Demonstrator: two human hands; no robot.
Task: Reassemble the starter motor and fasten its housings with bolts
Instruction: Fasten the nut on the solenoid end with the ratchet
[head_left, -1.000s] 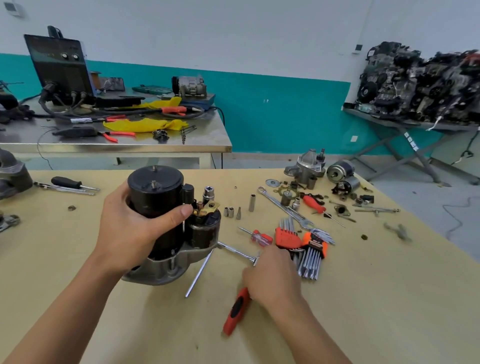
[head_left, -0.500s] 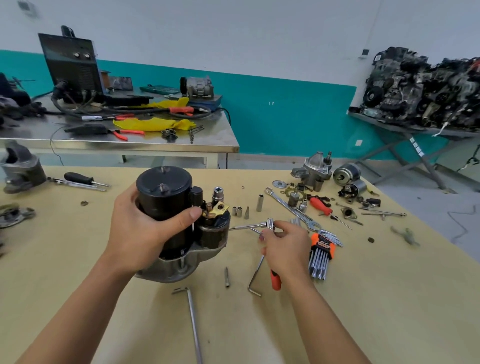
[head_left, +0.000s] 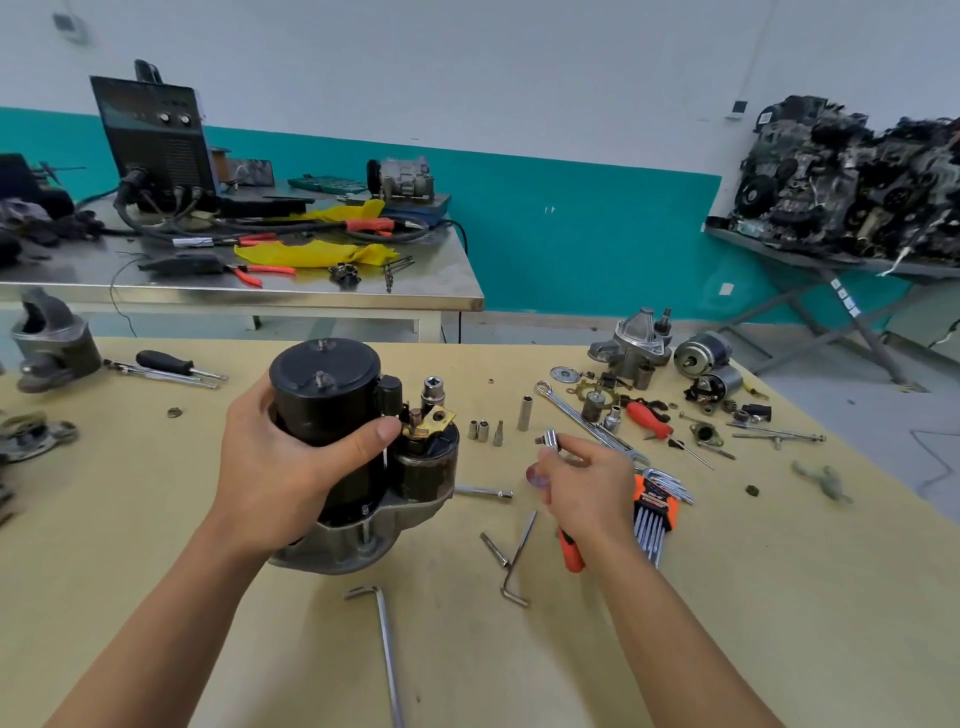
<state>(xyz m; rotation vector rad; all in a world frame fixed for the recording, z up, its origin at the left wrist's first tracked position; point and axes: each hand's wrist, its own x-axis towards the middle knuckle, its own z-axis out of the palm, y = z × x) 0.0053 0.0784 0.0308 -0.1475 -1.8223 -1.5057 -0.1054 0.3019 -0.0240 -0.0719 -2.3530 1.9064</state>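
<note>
Left hand (head_left: 275, 467) wraps the starter motor (head_left: 324, 405); right hand (head_left: 587, 483) grips an orange-handled tool (head_left: 571, 553). The key holder (head_left: 654, 501) has writing too tiny to read.

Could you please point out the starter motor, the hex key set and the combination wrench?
starter motor (head_left: 343, 364): head view, black end cap.
hex key set (head_left: 653, 501): head view, orange holder.
combination wrench (head_left: 571, 409): head view, bare shank.

An auto-repair workshop is seen: a tabletop (head_left: 675, 597) strewn with wrenches (head_left: 592, 423) and sockets (head_left: 524, 413), a welder (head_left: 156, 135) behind, engines (head_left: 852, 176) stacked aside.
</note>
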